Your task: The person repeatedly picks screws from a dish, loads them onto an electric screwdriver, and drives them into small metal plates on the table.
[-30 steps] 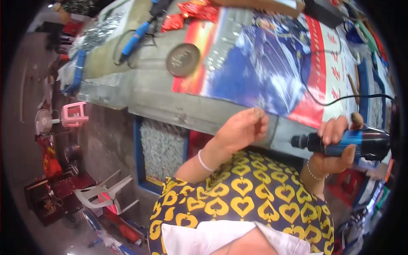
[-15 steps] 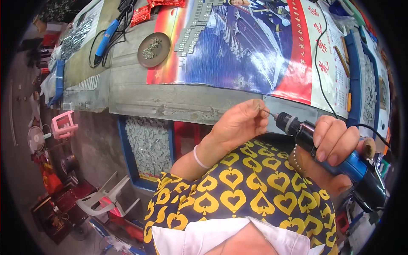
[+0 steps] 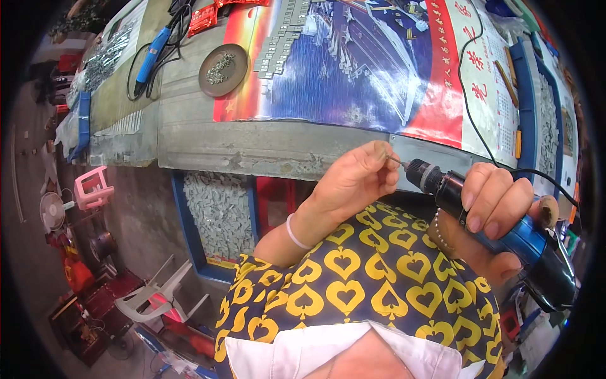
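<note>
My right hand (image 3: 495,205) is wrapped round a blue and black power drill (image 3: 451,191), its chuck pointing left toward my other hand. A thin bit (image 3: 396,162) sticks out of the chuck. At its tip, my left hand (image 3: 353,177) is closed, thumb and fingers pinched together; whatever small thing they hold is too small to make out. Both hands are in front of the table's near edge, above my lap. Beyond them, a brown round dish (image 3: 237,79) holds a heap of small metal parts. Grey rectangular pieces (image 3: 278,54) lie in rows beside it.
A printed poster (image 3: 353,95) covers much of the grey table (image 3: 208,136). A black cable (image 3: 468,82) crosses it on the right. At the far left lies a blue-handled tool (image 3: 151,57). Below the table stands a blue-rimmed bin (image 3: 183,215) of small grey pieces.
The view has shifted slightly, so the table things sit a little higher and farther left. Hands and drill stay close together; the drill's chuck is slightly higher in view.
</note>
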{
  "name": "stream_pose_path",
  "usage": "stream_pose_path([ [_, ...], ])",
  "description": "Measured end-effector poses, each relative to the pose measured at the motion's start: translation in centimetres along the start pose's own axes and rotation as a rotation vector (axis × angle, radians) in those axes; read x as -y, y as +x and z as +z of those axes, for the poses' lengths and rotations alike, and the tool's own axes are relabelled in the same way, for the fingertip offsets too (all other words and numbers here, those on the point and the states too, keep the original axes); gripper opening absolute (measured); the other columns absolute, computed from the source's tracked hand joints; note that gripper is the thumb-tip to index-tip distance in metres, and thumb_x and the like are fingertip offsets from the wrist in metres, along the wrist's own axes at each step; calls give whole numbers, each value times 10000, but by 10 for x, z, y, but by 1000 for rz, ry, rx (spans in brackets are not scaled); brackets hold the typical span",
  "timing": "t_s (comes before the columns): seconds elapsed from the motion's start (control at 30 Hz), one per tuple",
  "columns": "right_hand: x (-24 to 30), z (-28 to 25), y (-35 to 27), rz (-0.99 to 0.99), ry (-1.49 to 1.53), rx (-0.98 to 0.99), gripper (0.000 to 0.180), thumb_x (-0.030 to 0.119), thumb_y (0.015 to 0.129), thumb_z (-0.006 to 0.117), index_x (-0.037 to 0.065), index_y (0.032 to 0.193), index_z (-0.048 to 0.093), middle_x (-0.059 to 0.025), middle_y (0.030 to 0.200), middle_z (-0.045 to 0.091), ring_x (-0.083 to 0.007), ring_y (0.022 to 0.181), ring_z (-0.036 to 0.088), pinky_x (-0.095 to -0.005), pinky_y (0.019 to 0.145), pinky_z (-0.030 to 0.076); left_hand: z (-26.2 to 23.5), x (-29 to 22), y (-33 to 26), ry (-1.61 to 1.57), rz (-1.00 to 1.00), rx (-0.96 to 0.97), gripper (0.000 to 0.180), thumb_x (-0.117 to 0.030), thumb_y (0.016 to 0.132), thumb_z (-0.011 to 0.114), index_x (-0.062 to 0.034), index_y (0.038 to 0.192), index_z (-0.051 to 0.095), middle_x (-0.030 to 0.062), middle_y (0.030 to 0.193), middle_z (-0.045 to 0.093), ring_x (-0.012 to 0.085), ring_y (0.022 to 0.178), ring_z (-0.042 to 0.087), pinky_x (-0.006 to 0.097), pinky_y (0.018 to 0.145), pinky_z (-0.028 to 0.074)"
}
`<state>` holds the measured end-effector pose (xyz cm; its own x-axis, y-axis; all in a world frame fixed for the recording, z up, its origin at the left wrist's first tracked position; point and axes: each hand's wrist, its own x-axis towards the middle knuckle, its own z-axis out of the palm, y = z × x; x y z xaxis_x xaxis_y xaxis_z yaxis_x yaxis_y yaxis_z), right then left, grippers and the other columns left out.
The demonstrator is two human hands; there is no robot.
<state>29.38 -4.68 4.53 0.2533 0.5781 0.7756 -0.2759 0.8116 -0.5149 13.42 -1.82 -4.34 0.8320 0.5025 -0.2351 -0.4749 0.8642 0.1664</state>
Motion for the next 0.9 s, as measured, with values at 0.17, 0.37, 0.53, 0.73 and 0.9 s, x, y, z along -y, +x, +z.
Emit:
stream_pose_path([
  [0.17,2,-6,1,26,-4,51,639,345,856,709,112,1330,347,-55,825,575,-166,685,604,-302,660,499,0,1,0,-1,4,-20,202,-266,968,558,-74,1030,553,13,909,580,118,823,570,257,768,477],
  [0.37,0,-5,2,35,-9,78,659,343,853,713,117,1346,338,-56,823,575,-166,685,607,-305,665,499,-3,2,0,5,14,-32,196,-273,967,560,-88,1030,553,4,919,592,123,819,573,262,770,474],
  [0.53,4,-3,3,78,-66,113,632,346,847,721,122,1320,365,-47,822,574,-158,672,606,-296,650,499,-3,3,2,39,20,-57,178,-266,969,559,-97,1026,555,-3,919,598,121,813,575,261,770,471],
  [0.73,-1,-2,1,59,-52,116,585,391,861,682,50,1265,430,-20,796,547,-117,663,574,-269,664,448,-4,1,1,31,5,-55,182,-262,964,564,-89,1022,558,-1,910,595,117,805,572,256,766,467],
  [0.9,2,-4,2,71,-62,140,575,369,850,698,59,1258,436,-31,808,557,-125,674,588,-269,678,459,-5,3,3,38,-7,-28,190,-259,968,558,-76,1020,565,3,896,590,116,793,568,252,758,463],
])
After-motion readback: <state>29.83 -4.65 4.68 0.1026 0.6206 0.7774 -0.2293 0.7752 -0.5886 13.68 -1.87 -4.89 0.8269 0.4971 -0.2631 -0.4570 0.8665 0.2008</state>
